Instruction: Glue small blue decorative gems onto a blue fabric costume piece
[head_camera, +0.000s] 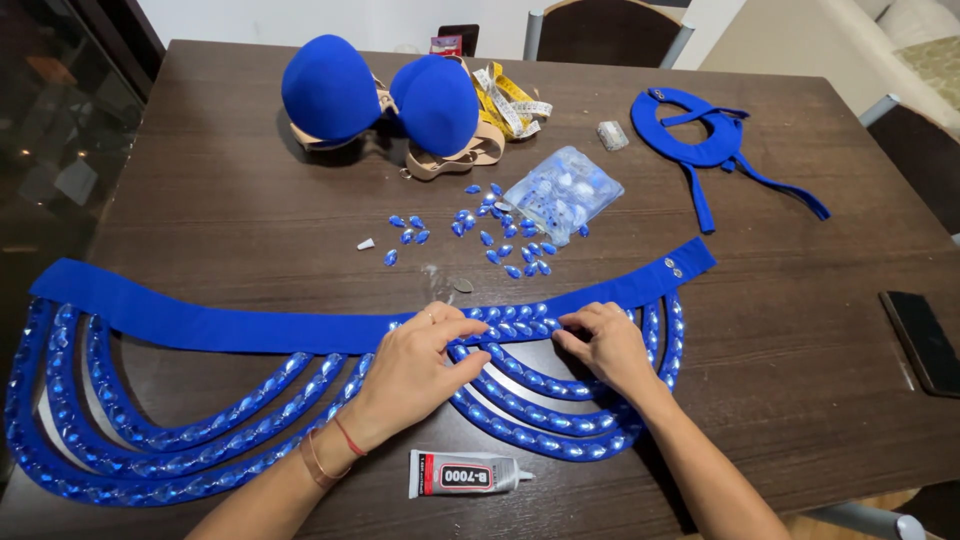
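A long blue fabric belt (230, 325) lies across the dark wooden table (800, 330), with looping strands (160, 440) covered in blue gems hanging from it. My left hand (420, 365) rests on the belt's middle, fingers curled and pressing on a row of gems (510, 325). My right hand (605, 345) presses its fingertips on the same row from the right. Neither hand lifts anything. Loose blue teardrop gems (480, 235) are scattered just beyond the belt.
A glue tube (465, 473) lies near the front edge, its white cap (366, 244) further back. Behind are a clear bag of gems (560, 190), a blue bra top (385, 100), a yellow tape measure (510, 100), a blue collar piece (705, 135) and a phone (925, 340) at right.
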